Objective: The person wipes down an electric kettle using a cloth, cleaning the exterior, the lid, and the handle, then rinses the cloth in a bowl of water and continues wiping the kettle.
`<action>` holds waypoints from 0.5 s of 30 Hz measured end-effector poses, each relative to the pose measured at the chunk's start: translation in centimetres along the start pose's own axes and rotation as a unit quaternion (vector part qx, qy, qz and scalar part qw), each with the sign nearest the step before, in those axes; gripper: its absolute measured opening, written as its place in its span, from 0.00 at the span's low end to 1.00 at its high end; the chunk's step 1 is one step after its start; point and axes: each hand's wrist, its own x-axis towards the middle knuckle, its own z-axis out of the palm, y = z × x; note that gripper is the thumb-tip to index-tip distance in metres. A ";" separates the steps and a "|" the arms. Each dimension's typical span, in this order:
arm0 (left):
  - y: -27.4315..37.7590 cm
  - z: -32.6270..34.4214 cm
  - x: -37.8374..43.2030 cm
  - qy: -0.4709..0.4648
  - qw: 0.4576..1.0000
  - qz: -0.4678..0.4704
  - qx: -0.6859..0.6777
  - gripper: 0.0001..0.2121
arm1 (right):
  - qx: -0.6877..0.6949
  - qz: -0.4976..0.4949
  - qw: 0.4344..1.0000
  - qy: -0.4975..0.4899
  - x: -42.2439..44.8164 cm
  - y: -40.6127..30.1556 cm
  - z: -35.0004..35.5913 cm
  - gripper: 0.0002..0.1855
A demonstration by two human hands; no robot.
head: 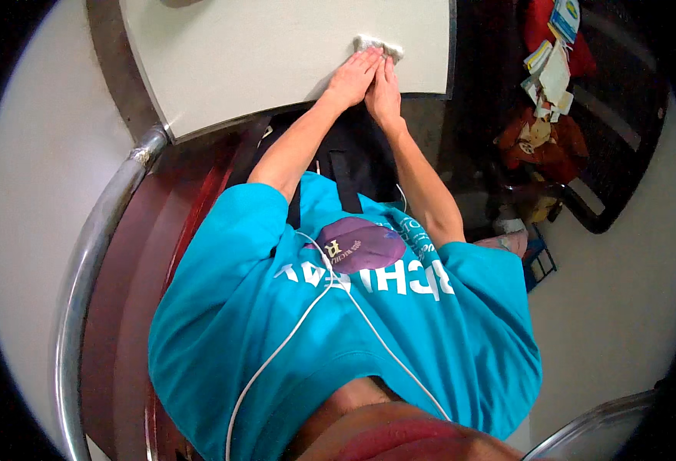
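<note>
On the white tabletop [257, 57] in front of me lies a small folded whitish cloth [372, 41], near the right-hand end. My left hand [354, 75] reaches it from the left, its fingertips on the cloth's near edge. Close against it, my right hand [384, 92] also has its fingers on the cloth, and the fingers of both hands meet there. The hands cover part of the cloth, so their exact hold on its underside is hidden.
A curved metal tube [79, 276] runs down the left beside dark red panels [125, 271]. At right, papers [554, 75] and a red-brown bundle [539, 141] lie on a dark surface. A white cable [277, 351] hangs over my blue shirt [338, 334].
</note>
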 end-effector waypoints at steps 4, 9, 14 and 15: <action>-3.3 -1.6 -0.9 0.023 0.997 -0.053 0.043 0.28 | 0.008 -0.053 0.999 -0.010 3.1 -1.4 1.5 0.38; -7.1 -2.5 -2.8 0.050 0.987 -0.131 0.081 0.28 | -0.022 -0.125 0.988 -0.085 6.4 -5.0 3.2 0.38; -7.7 -3.7 -5.2 0.074 0.981 -0.180 -0.001 0.30 | -0.107 -0.168 0.966 -0.167 7.1 -7.8 3.9 0.33; -7.4 -4.4 -5.4 0.092 0.979 -0.181 -0.013 0.30 | -0.102 -0.175 0.970 -0.136 6.6 -8.4 3.7 0.33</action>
